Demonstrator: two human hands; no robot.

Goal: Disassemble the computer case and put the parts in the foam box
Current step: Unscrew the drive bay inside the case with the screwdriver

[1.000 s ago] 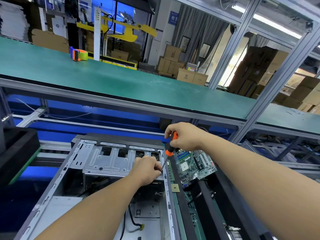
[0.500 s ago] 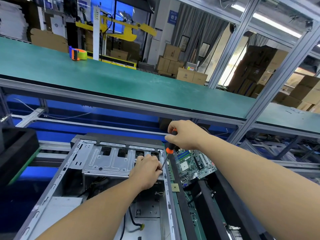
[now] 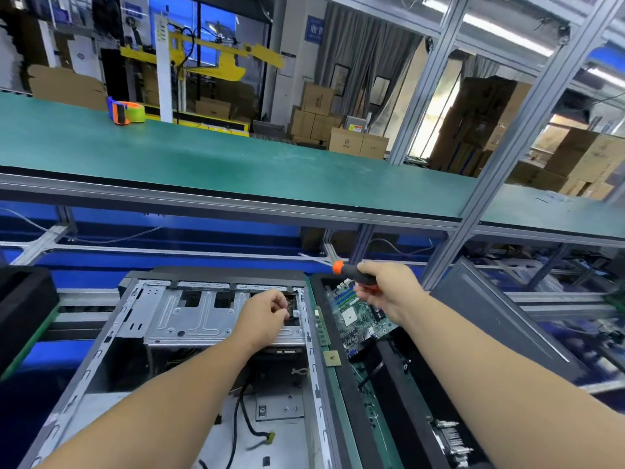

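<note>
In foam box (image 3: 399,377): motherboard (image 3: 360,314) stowed; in computer case (image 3: 216,333): drive cage (image 3: 189,316) unremoved, left hand (image 3: 267,318) fingers pinching at its corner, right hand (image 3: 389,292) gripping screwdriver (image 3: 351,274).

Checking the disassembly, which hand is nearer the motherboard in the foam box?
Right. The right hand, gripping the screwdriver, hovers over the motherboard; the left hand is over the computer case's drive cage.

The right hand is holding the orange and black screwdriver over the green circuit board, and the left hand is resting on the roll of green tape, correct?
Not quite. In the head view, the left hand is at the silver metal drive cage inside the open computer case, not on the tape. The right hand does hold the orange and black screwdriver over the green circuit board.
</note>
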